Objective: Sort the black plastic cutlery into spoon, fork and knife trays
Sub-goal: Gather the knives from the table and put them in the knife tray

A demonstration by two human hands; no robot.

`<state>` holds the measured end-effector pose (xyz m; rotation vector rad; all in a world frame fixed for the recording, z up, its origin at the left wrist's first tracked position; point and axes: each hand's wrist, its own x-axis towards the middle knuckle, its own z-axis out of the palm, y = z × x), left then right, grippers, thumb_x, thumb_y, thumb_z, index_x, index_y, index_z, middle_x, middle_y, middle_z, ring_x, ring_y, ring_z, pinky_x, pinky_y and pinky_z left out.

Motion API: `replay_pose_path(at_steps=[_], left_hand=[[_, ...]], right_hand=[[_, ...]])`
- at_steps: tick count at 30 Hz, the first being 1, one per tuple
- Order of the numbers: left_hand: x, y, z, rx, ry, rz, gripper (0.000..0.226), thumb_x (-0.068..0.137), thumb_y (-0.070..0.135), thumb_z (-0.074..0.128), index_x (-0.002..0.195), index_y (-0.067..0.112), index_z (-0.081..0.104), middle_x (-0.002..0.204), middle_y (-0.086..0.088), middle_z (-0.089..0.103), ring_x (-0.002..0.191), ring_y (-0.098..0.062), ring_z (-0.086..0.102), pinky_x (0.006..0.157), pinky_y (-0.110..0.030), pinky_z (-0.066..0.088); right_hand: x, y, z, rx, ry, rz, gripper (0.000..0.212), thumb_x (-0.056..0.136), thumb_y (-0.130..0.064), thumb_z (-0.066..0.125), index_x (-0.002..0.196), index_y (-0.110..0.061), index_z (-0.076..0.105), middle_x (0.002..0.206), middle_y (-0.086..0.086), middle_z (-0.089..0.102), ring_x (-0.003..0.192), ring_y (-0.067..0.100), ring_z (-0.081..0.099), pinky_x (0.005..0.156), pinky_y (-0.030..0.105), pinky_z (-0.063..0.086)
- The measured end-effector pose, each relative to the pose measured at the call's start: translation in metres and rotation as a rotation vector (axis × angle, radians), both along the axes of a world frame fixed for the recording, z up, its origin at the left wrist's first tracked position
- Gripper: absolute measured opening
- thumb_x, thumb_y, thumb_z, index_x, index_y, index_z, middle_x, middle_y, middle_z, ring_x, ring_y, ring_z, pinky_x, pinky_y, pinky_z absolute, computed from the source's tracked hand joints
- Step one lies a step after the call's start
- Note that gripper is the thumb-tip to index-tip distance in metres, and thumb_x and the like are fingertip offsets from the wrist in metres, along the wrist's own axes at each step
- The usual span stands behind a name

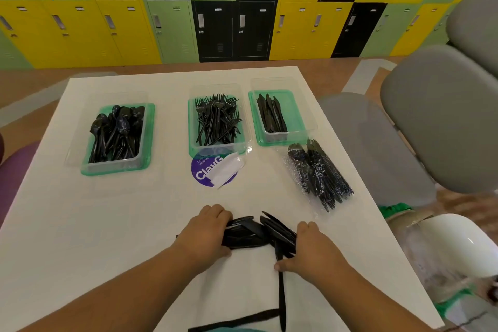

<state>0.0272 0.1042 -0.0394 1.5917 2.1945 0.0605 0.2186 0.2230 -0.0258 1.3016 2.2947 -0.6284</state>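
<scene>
- While I watch both hands close in on the loose pile (256, 232) of black cutlery at the near edge of the worktop (134, 210), the left hand (206, 234) has its fingers curled over the pile's left side and the right hand (310, 250) curls over the right side, thumb against one long piece; I judge both are gripping, gathering the pile together.
- My first worry: the pieces look like knives, but I cannot tell whether every one is. Lifting the whole bunch at once could drop a stray fork or spoon into the knife tray (277, 118).
- Smooth plastic handles fanned at different angles may slide out of a two-handed squeeze and scatter, perhaps off the near edge.
- One piece (281, 302) trails toward me past the right thumb; it could be left behind or flicked away.
- On the way to the knife tray at far right, the right forearm passes near the wrapped bundle (318, 175) just in front of it and could knock it.
- Spoon tray (118, 135) and fork tray (217, 121) sit well apart, already quite full.
</scene>
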Motion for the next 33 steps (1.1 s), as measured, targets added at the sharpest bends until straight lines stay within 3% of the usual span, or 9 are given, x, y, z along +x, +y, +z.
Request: replay_pose_path(at_steps=[5, 9, 14, 18, 22, 26, 29, 33], left_hand=[[-0.008, 0.005, -0.001, -0.025, -0.049, 0.044, 0.032, 0.087, 0.03, 0.061, 0.117, 0.022, 0.052, 0.115, 0.004, 0.05, 0.102, -0.012, 0.043, 0.087, -0.021, 0.038], [-0.01, 0.005, -0.003, -0.07, -0.067, 0.076, 0.02, 0.089, 0.028, 0.055, 0.107, 0.02, 0.055, 0.098, 0.006, 0.044, 0.088, -0.011, 0.041, 0.076, -0.019, 0.035], [-0.006, 0.003, -0.003, -0.119, 0.011, 0.014, 0.02, 0.092, 0.023, 0.049, 0.11, 0.017, 0.055, 0.101, 0.001, 0.045, 0.087, -0.01, 0.038, 0.075, -0.02, 0.034], [-0.005, -0.003, -0.005, -0.102, 0.031, 0.031, 0.019, 0.093, 0.009, 0.041, 0.11, 0.017, 0.046, 0.112, -0.004, 0.051, 0.086, -0.014, 0.039, 0.078, -0.026, 0.039], [-0.015, -0.008, 0.001, -0.084, -0.091, 0.206, 0.008, 0.095, 0.015, 0.037, 0.103, 0.018, 0.038, 0.091, -0.003, 0.055, 0.075, -0.019, 0.051, 0.066, -0.027, 0.036], [-0.027, -0.024, 0.004, -0.063, -0.168, 0.389, 0.006, 0.099, 0.024, 0.035, 0.101, 0.02, 0.038, 0.075, 0.002, 0.05, 0.065, -0.012, 0.05, 0.057, -0.027, 0.036], [-0.038, -0.024, 0.006, -0.005, -0.152, 0.452, 0.011, 0.1, 0.029, 0.035, 0.101, 0.018, 0.039, 0.073, 0.001, 0.05, 0.065, -0.013, 0.05, 0.055, -0.027, 0.033], [-0.042, -0.025, 0.007, 0.024, -0.14, 0.505, 0.02, 0.1, 0.031, 0.036, 0.106, 0.013, 0.046, 0.071, 0.003, 0.049, 0.064, -0.014, 0.047, 0.056, -0.029, 0.032]], right_hand=[[-0.009, 0.005, -0.004, -0.009, 0.141, 0.046, 0.049, 0.082, -0.043, 0.068, 0.116, -0.014, 0.05, 0.113, 0.004, 0.051, 0.096, 0.017, 0.055, 0.072, 0.021, 0.037], [-0.016, 0.006, -0.014, 0.045, 0.189, 0.065, 0.029, 0.089, -0.027, 0.057, 0.112, -0.01, 0.054, 0.101, 0.003, 0.05, 0.083, 0.012, 0.044, 0.069, 0.02, 0.035], [-0.025, 0.002, -0.019, 0.056, 0.2, 0.07, 0.026, 0.091, -0.027, 0.053, 0.109, -0.009, 0.058, 0.085, -0.002, 0.046, 0.078, 0.014, 0.047, 0.054, 0.016, 0.031], [-0.023, 0.003, -0.016, 0.081, 0.227, 0.122, 0.026, 0.094, -0.029, 0.049, 0.113, -0.012, 0.053, 0.108, 0.005, 0.054, 0.091, 0.017, 0.053, 0.07, 0.021, 0.035], [-0.018, 0.01, -0.008, -0.082, 0.333, 0.096, 0.01, 0.096, -0.024, 0.046, 0.103, -0.018, 0.043, 0.088, 0.004, 0.055, 0.065, 0.014, 0.05, 0.057, 0.027, 0.041], [-0.006, -0.002, 0.003, -0.295, 0.325, 0.26, 0.007, 0.093, -0.029, 0.053, 0.099, -0.027, 0.05, 0.084, -0.004, 0.056, 0.07, 0.014, 0.053, 0.06, 0.024, 0.04], [-0.01, -0.006, 0.01, -0.421, 0.195, 0.381, 0.022, 0.081, -0.03, 0.07, 0.098, -0.028, 0.057, 0.082, -0.011, 0.053, 0.08, 0.015, 0.054, 0.065, 0.024, 0.041], [-0.012, -0.021, 0.004, -0.281, 0.043, 0.657, 0.042, 0.077, -0.035, 0.073, 0.111, -0.023, 0.051, 0.1, 0.003, 0.059, 0.091, 0.024, 0.055, 0.072, 0.035, 0.041]])
